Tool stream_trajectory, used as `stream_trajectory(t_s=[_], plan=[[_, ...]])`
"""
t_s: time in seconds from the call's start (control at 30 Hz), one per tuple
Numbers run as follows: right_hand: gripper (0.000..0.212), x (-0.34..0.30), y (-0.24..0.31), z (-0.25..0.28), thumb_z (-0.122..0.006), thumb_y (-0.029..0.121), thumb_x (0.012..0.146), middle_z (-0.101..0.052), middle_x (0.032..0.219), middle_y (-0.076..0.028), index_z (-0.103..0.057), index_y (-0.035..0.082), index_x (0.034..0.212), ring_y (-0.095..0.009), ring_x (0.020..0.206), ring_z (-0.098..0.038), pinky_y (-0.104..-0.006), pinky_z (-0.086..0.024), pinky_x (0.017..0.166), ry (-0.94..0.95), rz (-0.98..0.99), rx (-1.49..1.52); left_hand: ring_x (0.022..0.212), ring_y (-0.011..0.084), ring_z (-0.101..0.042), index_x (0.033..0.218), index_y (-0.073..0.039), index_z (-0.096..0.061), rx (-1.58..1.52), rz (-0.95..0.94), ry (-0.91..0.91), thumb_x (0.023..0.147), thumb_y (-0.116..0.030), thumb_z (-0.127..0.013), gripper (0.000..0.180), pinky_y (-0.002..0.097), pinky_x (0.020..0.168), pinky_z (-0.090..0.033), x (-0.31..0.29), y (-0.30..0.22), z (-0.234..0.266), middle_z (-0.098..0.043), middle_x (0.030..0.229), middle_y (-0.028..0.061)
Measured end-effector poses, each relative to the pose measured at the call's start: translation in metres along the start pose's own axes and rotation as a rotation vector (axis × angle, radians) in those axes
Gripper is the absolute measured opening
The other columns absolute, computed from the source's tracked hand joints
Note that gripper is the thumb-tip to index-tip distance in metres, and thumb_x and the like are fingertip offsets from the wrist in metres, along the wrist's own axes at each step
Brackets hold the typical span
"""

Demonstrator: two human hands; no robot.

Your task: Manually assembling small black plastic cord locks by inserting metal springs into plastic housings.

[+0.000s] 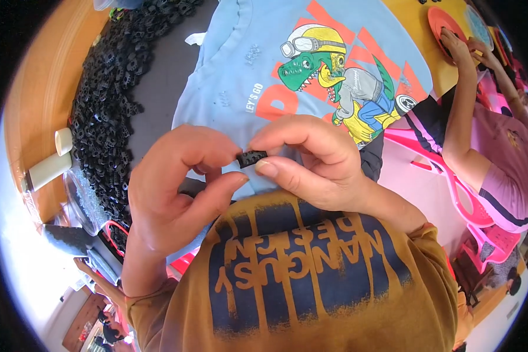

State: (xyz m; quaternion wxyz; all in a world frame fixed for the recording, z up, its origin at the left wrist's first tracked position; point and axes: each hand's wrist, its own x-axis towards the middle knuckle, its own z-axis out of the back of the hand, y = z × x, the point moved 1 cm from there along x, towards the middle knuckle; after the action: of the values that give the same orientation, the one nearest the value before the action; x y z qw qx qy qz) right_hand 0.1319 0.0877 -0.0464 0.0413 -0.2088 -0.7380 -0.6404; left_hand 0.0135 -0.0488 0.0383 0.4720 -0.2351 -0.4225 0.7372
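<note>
Holding a small black piece (251,159) with rows of knobs or holes is done by the right hand (325,161) in the head view, the piece being pinched by its right end between thumb and forefinger. The left hand (170,179) is curled just beside it, its thumb parted from its forefinger; whether the piece's left end is actually touched by that forefinger cannot be made out for certain. The piece is held above the near part of a light blue shirt (226,111), on which a green dinosaur in a yellow helmet is printed. Farther left, a heap of similar black pieces (102,94) is spread along the counter (164,76), whose surface is dark grey. A clear round container (83,199) and a pale cylinder (50,171) are seen beyond the heap. At the upper right, an orange-red round dish (443,23) is reached into by a co-worker in a pink top (507,158), near whom a bright pink chair (469,202) is placed.
</note>
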Motion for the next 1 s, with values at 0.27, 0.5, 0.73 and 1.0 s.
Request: stream_trajectory(t_s=[0.27, 0.5, 0.73, 1.0], plan=[[0.019, 0.006, 0.001, -0.005, -0.068, 0.007, 0.078, -0.058, 0.073, -0.004, -0.062, 0.005, 0.097, -0.016, 0.063, -0.056, -0.0267, -0.043, 0.056, -0.109, 0.069, -0.163, 0.067, 0.0177, -0.057, 0.085, 0.000, -0.061, 0.192, -0.140, 0.036, 0.069, 0.008, -0.067, 0.019, 0.0256, 0.056, -0.046, 0.005, -0.006, -0.003, -0.061, 0.084, 0.0114], [0.019, 0.004, 0.005, -0.001, -0.068, 0.005, 0.077, -0.061, 0.081, -0.006, -0.062, 0.002, 0.095, -0.017, 0.069, -0.058, -0.0274, -0.044, 0.060, -0.029, 0.015, -0.154, 0.068, 0.0141, -0.054, 0.085, 0.001, -0.062, 0.170, -0.105, -0.005, 0.072, 0.007, -0.063, 0.014, 0.0235, 0.056, -0.043, 0.015, 0.004, 0.007, -0.059, 0.083, 0.0090], [0.021, 0.005, 0.007, -0.001, -0.068, 0.002, 0.077, -0.063, 0.086, -0.007, -0.062, 0.001, 0.097, -0.018, 0.074, -0.059, -0.0281, -0.045, 0.065, 0.069, -0.007, -0.144, 0.066, 0.0185, -0.053, 0.088, -0.002, -0.060, 0.332, -0.095, -0.113, 0.079, 0.000, -0.060, 0.010, 0.0254, 0.059, -0.042, 0.056, 0.032, -0.007, -0.057, 0.082, 0.0079], [0.022, 0.005, 0.006, 0.000, -0.068, 0.001, 0.077, -0.063, 0.086, -0.007, -0.062, 0.001, 0.098, -0.018, 0.075, -0.059, -0.0281, -0.045, 0.066, 0.077, -0.004, -0.113, 0.078, 0.0307, -0.058, 0.093, -0.007, -0.062, 0.665, -0.140, -0.064, 0.078, -0.014, -0.063, 0.016, 0.0386, 0.066, -0.046, 0.069, 0.049, -0.020, -0.060, 0.087, 0.0087]])
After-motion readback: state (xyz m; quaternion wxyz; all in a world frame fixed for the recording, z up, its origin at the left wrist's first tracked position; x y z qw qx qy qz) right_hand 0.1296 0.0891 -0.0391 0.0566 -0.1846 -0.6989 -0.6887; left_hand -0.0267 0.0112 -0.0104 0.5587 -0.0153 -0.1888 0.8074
